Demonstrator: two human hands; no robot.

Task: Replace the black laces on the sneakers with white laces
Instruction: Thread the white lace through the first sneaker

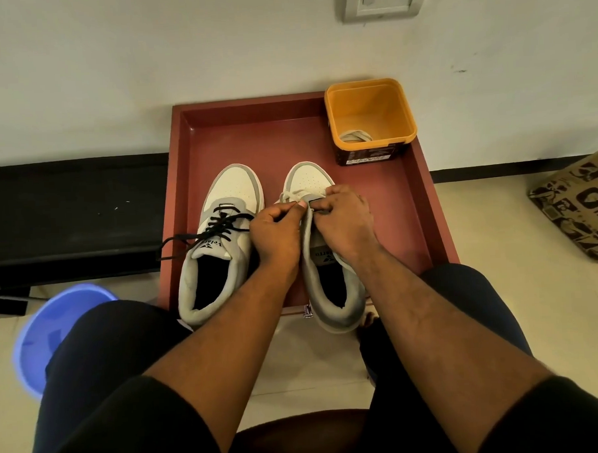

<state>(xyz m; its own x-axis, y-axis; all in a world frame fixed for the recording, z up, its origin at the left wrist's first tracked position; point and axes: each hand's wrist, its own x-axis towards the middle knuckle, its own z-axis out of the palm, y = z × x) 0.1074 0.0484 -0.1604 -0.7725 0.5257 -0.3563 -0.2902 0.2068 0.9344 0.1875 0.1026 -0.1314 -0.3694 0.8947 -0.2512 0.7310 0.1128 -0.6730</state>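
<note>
Two white and grey sneakers stand side by side on a red tray (423,200). The left sneaker (219,243) still carries black laces (218,226), whose loose ends trail over the tray's left edge. Over the lace area of the right sneaker (327,286), my left hand (277,230) pinches a white lace (291,194) that lies across the toe end. My right hand (345,221) grips the same lace at the sneaker's upper eyelets, touching my left hand. The eyelets beneath my hands are hidden.
An orange tub (371,120) with another white lace (355,136) coiled inside stands at the tray's back right corner. A blue bucket (55,326) is by my left knee. A printed cardboard box (577,207) sits at the right. A wall with a socket rises behind the tray.
</note>
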